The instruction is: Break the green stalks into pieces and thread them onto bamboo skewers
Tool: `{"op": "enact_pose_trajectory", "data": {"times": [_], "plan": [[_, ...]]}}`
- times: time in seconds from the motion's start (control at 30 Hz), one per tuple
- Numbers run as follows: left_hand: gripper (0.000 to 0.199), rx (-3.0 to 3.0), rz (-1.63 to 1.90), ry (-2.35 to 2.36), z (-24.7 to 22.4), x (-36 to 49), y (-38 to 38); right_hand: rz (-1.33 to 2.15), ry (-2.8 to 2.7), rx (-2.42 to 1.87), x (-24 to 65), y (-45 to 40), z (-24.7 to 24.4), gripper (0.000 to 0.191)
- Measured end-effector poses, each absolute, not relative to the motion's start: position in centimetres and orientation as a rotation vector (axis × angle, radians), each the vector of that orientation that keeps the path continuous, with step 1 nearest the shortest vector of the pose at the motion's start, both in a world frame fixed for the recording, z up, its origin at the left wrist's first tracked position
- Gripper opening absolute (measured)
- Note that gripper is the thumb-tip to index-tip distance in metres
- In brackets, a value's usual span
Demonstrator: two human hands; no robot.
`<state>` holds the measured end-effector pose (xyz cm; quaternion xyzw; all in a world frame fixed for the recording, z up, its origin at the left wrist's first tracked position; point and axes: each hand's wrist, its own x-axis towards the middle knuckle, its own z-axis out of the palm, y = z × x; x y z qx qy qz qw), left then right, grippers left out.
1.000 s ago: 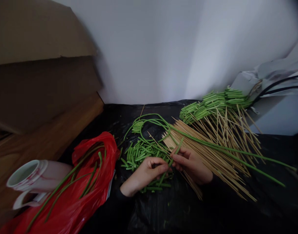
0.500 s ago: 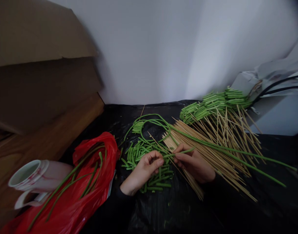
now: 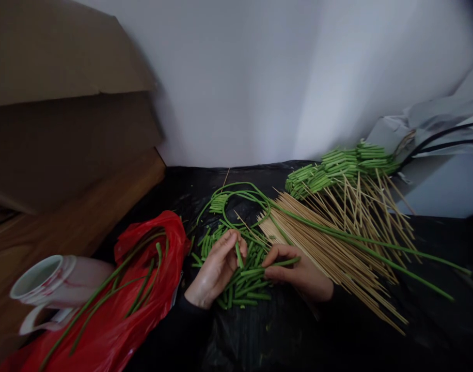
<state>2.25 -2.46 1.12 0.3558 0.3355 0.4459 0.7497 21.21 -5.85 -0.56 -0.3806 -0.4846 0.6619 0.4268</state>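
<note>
My left hand [image 3: 217, 268] is closed on a short green bean piece [image 3: 239, 255], which points down from its fingers. To its right, my right hand [image 3: 300, 274] pinches a longer green bean length [image 3: 286, 262] between thumb and fingers. Both hands are over a pile of cut green pieces [image 3: 252, 295] on black plastic. Long uncut beans [image 3: 247, 194] curl behind the hands and stretch to the right. A bundle of thin wooden sticks [image 3: 337, 253] lies beside and beyond my right hand.
Skewered rows of green pieces [image 3: 341, 168] lie at the back right. At the left are a red plastic bag [image 3: 143, 305] with long beans on it, a tipped mug [image 3: 74, 279] and a cardboard box [image 3: 66, 144]. A white wall [image 3: 229, 93] rises behind.
The hands have moved apart, and the bean they both held is now in two parts, one in each hand. My left hand has turned; my right hand has shifted slightly down and left.
</note>
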Motion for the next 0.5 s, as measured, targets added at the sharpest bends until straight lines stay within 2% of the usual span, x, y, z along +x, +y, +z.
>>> {"op": "enact_pose_trajectory", "data": {"times": [0.23,0.5], "plan": [[0.034,1.057,0.550,0.772,0.9,2.7,-3.7,1.630,-1.226,-0.897,21.5,-5.6,-0.2,0.020],[0.028,1.200,0.374,0.829,0.9,2.2,-3.2,1.565,-1.066,-0.898,22.7,-5.0,-0.4,0.023]]}}
